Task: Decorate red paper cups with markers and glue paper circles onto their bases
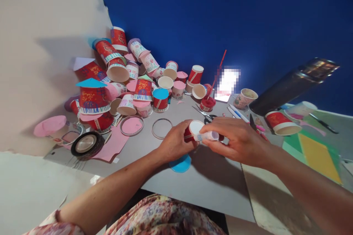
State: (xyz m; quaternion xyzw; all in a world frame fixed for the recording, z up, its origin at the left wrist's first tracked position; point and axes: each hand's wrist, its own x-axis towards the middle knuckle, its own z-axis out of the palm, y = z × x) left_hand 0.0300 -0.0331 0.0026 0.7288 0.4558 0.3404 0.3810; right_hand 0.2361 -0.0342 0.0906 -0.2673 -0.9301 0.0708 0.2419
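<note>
— What are the hands doing?

— The left hand (176, 143) grips a red paper cup (193, 130) on its side; the right hand (239, 141) pinches a small tube (208, 136) against its rim, above the grey table (209, 180).

— Anything close by?

— A blue paper disc (180, 164) lies under the left wrist; scissors (205, 114) and a wire ring (161, 128) sit just beyond.

— And the containers?

— A pile of decorated cups (124, 77) crowds the far corner — some upright, open and apparently empty, some capped with paper discs.

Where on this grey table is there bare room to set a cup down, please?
Bare grey table lies below both hands, right of the blue paper disc. The cup pile at the back left is crowded; scissors and pens fill the back right.
</note>
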